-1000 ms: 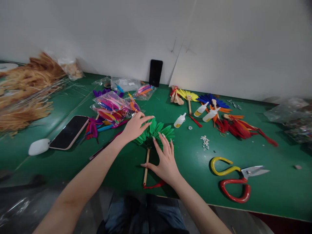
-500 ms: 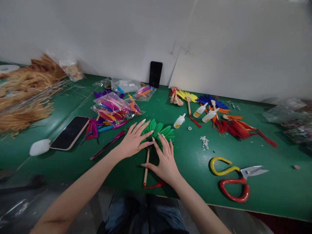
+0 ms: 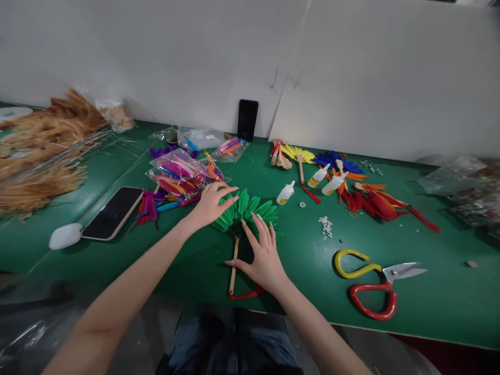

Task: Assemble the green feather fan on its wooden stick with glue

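Observation:
A green feather fan (image 3: pixel 244 205) with a thin wooden handle (image 3: pixel 234 265) and a red tassel (image 3: pixel 250 295) lies in front of me. My right hand (image 3: pixel 265 255) rests over its lower right part. Its fingers are spread on the feathers near the dark centre, and the thumb lies across the handle. Over the fan's upper left side hovers my left hand (image 3: pixel 213 205), fingers stretched out, apparently holding nothing. Whether its fingertips touch the feathers I cannot tell.
To the right lie scissors (image 3: pixel 380 281), white beads (image 3: pixel 325 227), a glue bottle (image 3: pixel 286 192) and a yellow fan (image 3: pixel 299 153). On the left are a phone (image 3: pixel 113 213), bagged feathers (image 3: pixel 177 169) and tan fibres (image 3: pixel 50 135). A black phone (image 3: pixel 247 120) leans against the wall.
My left hand has moved up and left, uncovering more of the fan's left side and centre. A dark purple stick is now hidden behind my left forearm. My right hand stays in place.

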`<state>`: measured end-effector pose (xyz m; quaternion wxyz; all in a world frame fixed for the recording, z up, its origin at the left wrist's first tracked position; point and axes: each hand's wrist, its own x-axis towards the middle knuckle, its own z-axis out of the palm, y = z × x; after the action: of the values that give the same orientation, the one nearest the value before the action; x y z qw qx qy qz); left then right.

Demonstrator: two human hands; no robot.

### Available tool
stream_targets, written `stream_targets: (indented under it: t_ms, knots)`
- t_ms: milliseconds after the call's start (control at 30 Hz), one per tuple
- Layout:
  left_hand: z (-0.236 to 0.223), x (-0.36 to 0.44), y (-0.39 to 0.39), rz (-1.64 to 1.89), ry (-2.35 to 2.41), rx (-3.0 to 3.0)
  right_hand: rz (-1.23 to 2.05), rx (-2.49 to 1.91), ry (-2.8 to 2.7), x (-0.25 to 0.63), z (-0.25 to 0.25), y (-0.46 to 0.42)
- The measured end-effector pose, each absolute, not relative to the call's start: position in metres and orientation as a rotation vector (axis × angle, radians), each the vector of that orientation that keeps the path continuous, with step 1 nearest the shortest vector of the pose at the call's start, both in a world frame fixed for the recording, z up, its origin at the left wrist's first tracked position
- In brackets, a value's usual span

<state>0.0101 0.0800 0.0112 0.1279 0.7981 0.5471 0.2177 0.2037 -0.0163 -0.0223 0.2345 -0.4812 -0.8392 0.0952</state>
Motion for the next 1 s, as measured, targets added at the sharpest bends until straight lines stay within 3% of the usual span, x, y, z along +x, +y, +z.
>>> stream_targets:
  t_ms: [267,600,1000]
  knots:
    - [-0.001,0.040,0.143,0.504,1.605,2.297,0.292,-1.325,-2.315,0.204,-0.018,-0.017]
    - [0.008,0.034,0.120,0.885,1.501,2.142,0.331,-1.315,-2.308,0.204,-0.017,-0.016]
    - [0.019,0.031,0.099,0.822,1.297,2.068,0.330,-1.362,-2.200,0.204,-0.019,-0.016]
